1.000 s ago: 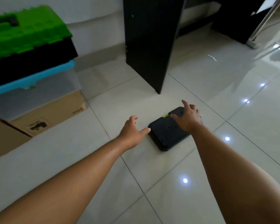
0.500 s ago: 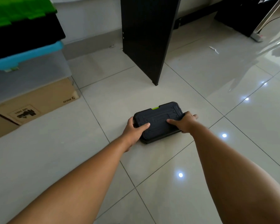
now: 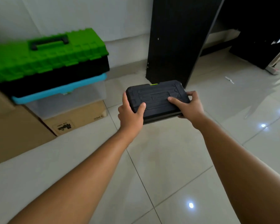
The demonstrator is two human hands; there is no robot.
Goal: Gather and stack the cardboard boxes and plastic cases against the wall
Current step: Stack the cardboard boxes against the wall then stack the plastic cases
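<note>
The case (image 3: 157, 97) is up off the floor (image 3: 168, 159) now. A second ago it lies flat on the tiles with only the right hand (image 3: 189, 105) on it. Now the left hand (image 3: 129, 112) grips its 9 o'clock end and the right hand grips its 3 o'clock end. The view tips up, so the whole toolbox (image 3: 48, 52) shows at 10 o'clock.

Setting: indoor room, home or small office; which, cannot tell. Glossy pale floor tiles (image 3: 168, 159) are mirroring light spots. A white wall (image 3: 103, 16) is backing a stack: green toolbox (image 3: 52, 57) sitting on clear bin (image 3: 68, 101), cardboard box (image 3: 81, 117) lying beneath. A black furniture panel (image 3: 176, 38) is standing upright. A power strip (image 3: 274, 70) is lying far right.
</note>
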